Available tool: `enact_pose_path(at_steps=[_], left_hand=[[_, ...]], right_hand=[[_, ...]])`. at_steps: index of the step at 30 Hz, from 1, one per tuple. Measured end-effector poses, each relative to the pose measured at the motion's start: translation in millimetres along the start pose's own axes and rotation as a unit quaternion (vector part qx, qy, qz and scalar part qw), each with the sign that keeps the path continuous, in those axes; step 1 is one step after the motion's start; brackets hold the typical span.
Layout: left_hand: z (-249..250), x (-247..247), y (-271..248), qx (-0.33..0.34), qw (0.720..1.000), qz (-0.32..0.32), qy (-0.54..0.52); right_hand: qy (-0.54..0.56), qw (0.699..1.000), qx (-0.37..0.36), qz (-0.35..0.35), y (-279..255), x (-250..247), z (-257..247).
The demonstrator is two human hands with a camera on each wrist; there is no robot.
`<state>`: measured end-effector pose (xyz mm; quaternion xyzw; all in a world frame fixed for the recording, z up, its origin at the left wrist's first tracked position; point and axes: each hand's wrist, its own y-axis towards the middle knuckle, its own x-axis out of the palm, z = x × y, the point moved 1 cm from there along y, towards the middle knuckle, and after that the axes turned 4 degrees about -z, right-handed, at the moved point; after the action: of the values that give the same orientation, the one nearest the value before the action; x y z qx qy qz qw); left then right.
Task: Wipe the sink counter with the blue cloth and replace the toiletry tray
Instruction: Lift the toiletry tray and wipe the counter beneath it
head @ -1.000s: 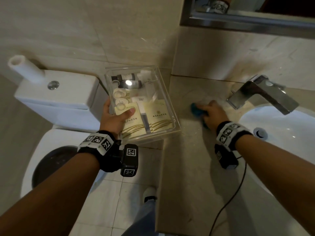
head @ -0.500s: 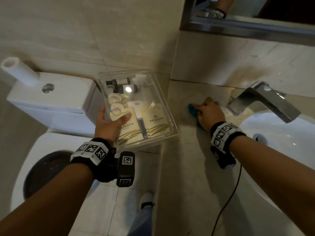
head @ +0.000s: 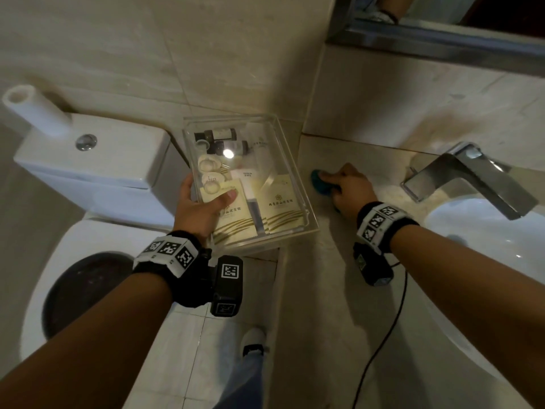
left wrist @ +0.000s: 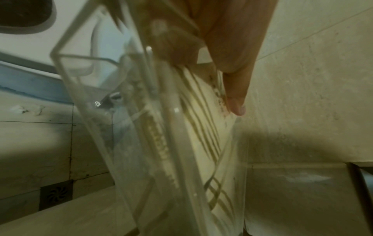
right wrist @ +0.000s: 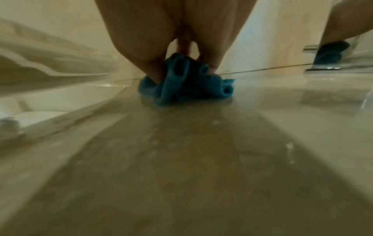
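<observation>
My left hand (head: 203, 202) grips the near left corner of the clear toiletry tray (head: 298, 172), thumb inside on a cream packet, and holds it in the air between the toilet and the counter edge. Small bottles, round soaps and cream packets lie in the tray. In the left wrist view the tray (left wrist: 84, 99) fills the middle and my thumb (left wrist: 236, 95) lies on a packet. My right hand (head: 348, 187) holds the bunched blue cloth (head: 320, 181) pressed on the beige counter (head: 324, 290) near the back wall. The right wrist view shows the cloth (right wrist: 187, 81) under my fingers.
A chrome faucet (head: 469, 175) stands right of my right hand, over the white basin (head: 483, 240). The white toilet cistern (head: 88, 160) and open bowl (head: 85, 287) are at the left. A mirror frame (head: 427, 42) hangs above. A black cable (head: 383, 335) trails over the counter.
My right hand has slid the cloth a little leftwards along the counter near the back wall. The tray stays held in my left hand.
</observation>
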<state>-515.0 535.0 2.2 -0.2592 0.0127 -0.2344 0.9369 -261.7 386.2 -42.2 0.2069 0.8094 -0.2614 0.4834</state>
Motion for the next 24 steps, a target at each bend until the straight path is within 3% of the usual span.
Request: enact_pose_path(at_steps=[3,6,8,10,14,17,19,22,24], left_hand=[[0.7,-0.5,1.1,0.001,1.0,0.0,-0.004],[0.5,0.9,3.2,0.005,1.0,-0.002,-0.002],[-0.5,1.7,3.7,0.008,1.0,-0.002,-0.008],[-0.6,3.4,4.2,0.01,1.0,-0.001,-0.008],[-0.1,4.7,4.7,0.008,1.0,-0.006,-0.006],[0.4,4.7,6.8,0.015,1.0,-0.008,0.0],[0.9,4.9,8.6,0.019,1.0,-0.01,0.005],[2.2,6.6,11.6,0.022,1.0,-0.011,0.016],[3.6,8.2,12.0,0.021,1.0,-0.012,0.015]], right_hand=[[-0.029,0.999,0.023,0.0,15.8,-15.9,18.3],[0.03,0.979,0.195,0.043,42.1,-35.1,37.0],[0.07,0.964,0.249,0.059,55.7,-36.1,38.9],[0.085,0.97,0.222,0.041,62.6,-32.9,24.8],[0.057,0.994,0.073,-0.048,43.0,-22.8,-0.1],[0.038,0.998,0.009,-0.054,31.0,-23.9,11.9],[0.014,0.999,0.031,-0.02,37.4,-32.6,25.7],[0.044,0.986,0.148,0.063,53.1,-45.7,35.9],[0.061,0.979,0.18,0.07,58.8,-44.9,30.3]])
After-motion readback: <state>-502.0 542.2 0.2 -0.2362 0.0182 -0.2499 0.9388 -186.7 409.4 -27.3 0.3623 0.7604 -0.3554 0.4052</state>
